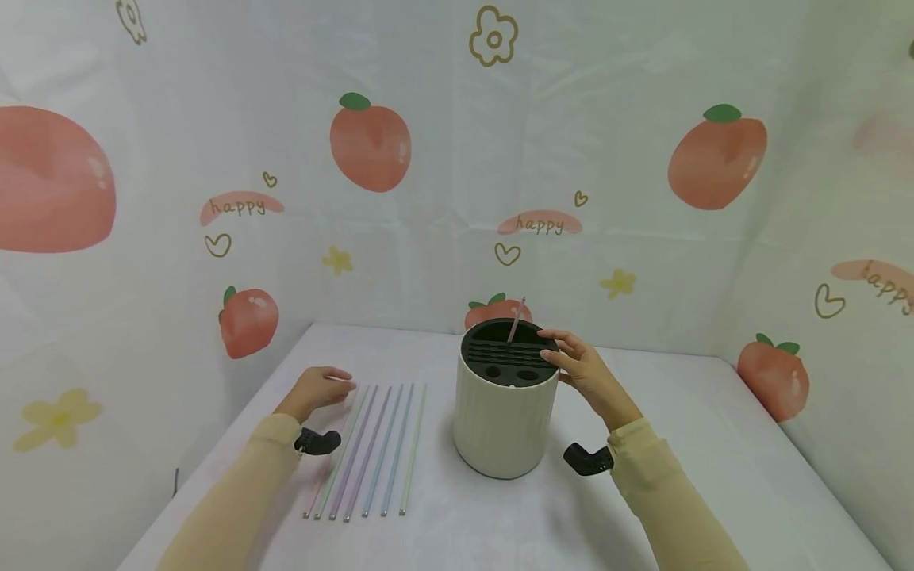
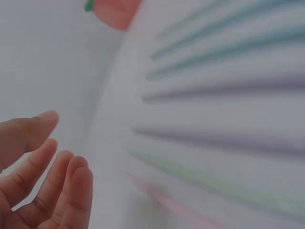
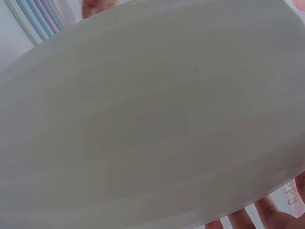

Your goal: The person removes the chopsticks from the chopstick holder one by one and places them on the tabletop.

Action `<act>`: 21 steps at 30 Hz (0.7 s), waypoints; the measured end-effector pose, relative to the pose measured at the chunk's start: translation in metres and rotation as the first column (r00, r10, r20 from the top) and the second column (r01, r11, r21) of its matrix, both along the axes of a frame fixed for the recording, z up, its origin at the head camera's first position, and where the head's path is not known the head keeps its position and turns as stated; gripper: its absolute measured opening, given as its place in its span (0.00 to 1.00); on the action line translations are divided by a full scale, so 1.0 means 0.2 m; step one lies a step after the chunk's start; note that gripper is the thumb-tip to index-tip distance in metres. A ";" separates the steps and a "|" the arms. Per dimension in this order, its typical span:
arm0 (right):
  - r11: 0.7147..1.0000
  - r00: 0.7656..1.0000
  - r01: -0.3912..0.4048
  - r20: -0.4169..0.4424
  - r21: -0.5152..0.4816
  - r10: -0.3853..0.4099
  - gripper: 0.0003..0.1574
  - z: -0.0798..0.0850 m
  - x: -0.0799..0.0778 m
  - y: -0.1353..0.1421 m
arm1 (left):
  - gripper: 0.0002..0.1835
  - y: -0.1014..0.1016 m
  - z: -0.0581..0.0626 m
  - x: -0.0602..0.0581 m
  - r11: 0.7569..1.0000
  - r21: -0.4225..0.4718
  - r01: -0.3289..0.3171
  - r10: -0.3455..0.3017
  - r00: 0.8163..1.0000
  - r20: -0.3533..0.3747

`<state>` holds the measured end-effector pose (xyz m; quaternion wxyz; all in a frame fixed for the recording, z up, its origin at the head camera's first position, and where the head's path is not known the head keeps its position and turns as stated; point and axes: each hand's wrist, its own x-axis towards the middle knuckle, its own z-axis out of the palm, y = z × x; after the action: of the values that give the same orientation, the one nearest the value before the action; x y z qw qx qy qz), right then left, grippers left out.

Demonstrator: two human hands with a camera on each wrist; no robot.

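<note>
A white cylindrical pen holder (image 1: 503, 428) with a black slotted top stands upright on the table, a thin pinkish stick (image 1: 517, 319) leaning up out of it. My right hand (image 1: 589, 375) rests its extended fingers over the holder's right rim. In the right wrist view the holder's pale wall (image 3: 157, 114) fills the frame, hiding the fingertips behind its edge. At the left, my left hand (image 1: 321, 390) hovers by the far ends of several pastel sticks (image 1: 378, 452) laid side by side. Nothing shows between its loosely bent fingers (image 2: 81, 191) in the left wrist view.
A white cloth covers the table (image 1: 685, 444). Behind it rises a pale curtain (image 1: 443, 238) printed with peaches, flowers and lettering. Black wrist cameras (image 1: 589, 459) jut inward from both sleeves.
</note>
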<state>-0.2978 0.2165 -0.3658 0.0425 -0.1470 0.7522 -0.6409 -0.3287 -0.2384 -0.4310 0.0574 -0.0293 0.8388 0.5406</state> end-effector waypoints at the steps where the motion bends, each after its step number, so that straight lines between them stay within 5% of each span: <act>1: 1.000 1.000 -0.002 -0.002 0.000 0.002 0.31 0.00 0.00 0.00 | 0.23 0.02 0.03 -0.01 1.000 0.014 0.012 -0.012 1.000 -0.016; 7: 1.000 1.000 -0.019 -0.010 -0.008 0.019 0.31 0.00 0.00 0.01 | 0.24 0.21 0.28 -0.05 0.980 0.145 0.137 -0.113 0.980 -0.162; 13: 1.000 1.000 -0.001 -0.002 -0.007 0.001 0.31 -0.01 -0.01 0.00 | 0.21 0.52 0.53 -0.01 0.922 0.291 0.257 -0.163 0.936 -0.312; 16: 1.000 1.000 -0.002 -0.004 -0.009 0.002 0.31 -0.01 -0.01 0.01 | 0.19 0.68 0.61 0.01 0.896 0.308 0.320 -0.190 0.903 -0.385; 21: 1.000 1.000 -0.010 -0.005 -0.012 0.010 0.31 -0.02 -0.01 0.01 | 0.16 0.88 0.68 0.05 0.897 0.228 0.378 -0.247 0.858 -0.451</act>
<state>-0.3001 0.2187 -0.3695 0.0427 -0.1527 0.7477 -0.6448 -0.3193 -0.0618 -0.2940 -0.0284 0.2325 0.7301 0.6420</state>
